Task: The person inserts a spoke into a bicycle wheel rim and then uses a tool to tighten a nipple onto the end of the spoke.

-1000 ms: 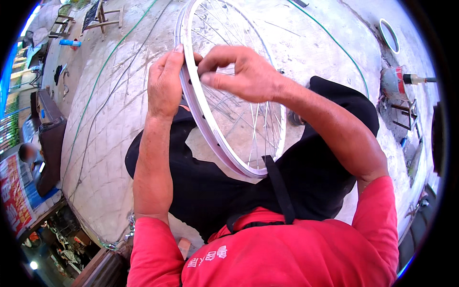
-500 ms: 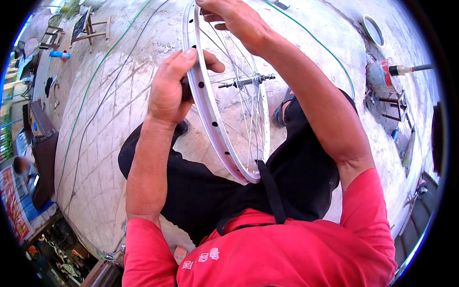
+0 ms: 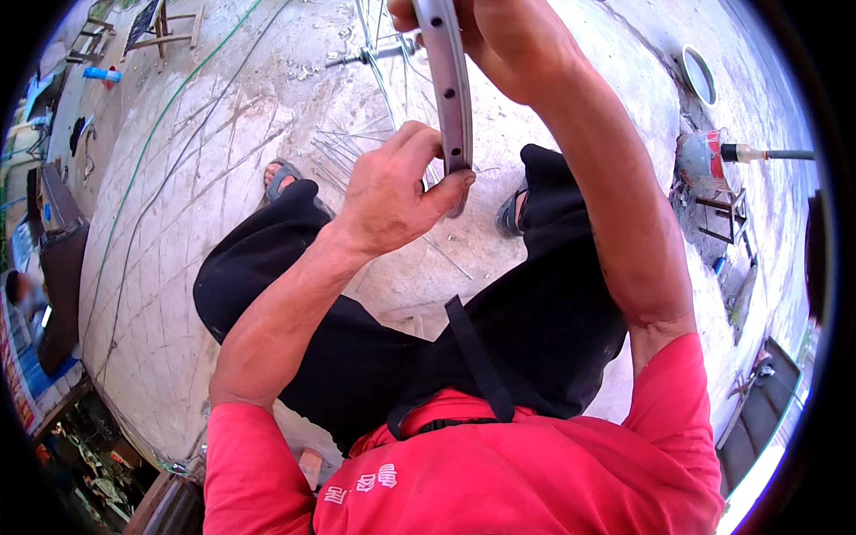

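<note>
A silver bicycle wheel (image 3: 448, 94) is held up in front of me, its rim seen nearly edge-on with dark spoke holes along it. My left hand (image 3: 392, 187) grips the lower end of the rim, thumb on one face and fingers on the other. Higher up, my right hand (image 3: 515, 45) is closed around the rim, some of its fingertips showing on the far side. To the left of the rim is the hub (image 3: 374, 52) with its axle, and thin spokes run from it. The top of the wheel is cut off by the picture's edge.
Several loose spokes (image 3: 343, 153) lie on the concrete floor between my feet. A green hose (image 3: 169, 134) crosses the floor at left. To the right are a red and white bucket (image 3: 700, 162) above a small stool (image 3: 724, 218), and a round basin (image 3: 697, 76). A person (image 3: 27, 292) is at far left.
The wheel has lifted off my lap and turned edge-on, its hub now left of the rim. My left hand is lower and further right on the picture; my right hand has shifted right.
</note>
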`<action>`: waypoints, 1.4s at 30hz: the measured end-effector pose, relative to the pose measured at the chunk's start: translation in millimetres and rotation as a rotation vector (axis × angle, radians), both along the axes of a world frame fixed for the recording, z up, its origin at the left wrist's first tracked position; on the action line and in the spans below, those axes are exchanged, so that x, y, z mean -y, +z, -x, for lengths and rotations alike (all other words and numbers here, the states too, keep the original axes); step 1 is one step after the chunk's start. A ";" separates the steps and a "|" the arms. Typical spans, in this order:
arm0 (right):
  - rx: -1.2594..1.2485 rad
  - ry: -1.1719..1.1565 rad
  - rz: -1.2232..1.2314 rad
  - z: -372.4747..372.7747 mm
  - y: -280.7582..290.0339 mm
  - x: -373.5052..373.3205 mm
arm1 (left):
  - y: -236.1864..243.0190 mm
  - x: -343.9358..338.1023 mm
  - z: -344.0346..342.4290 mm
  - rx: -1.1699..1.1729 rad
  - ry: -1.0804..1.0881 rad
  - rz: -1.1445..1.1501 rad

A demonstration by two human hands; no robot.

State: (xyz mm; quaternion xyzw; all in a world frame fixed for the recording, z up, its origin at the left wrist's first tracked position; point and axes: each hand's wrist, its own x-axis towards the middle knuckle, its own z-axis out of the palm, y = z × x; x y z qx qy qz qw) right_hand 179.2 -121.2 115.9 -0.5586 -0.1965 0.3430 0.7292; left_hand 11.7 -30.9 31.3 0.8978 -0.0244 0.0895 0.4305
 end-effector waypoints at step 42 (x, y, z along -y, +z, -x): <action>0.054 -0.222 0.262 43.9 -95.6 102.3 | -112.6 36.3 0.2 -1.002 0.078 0.982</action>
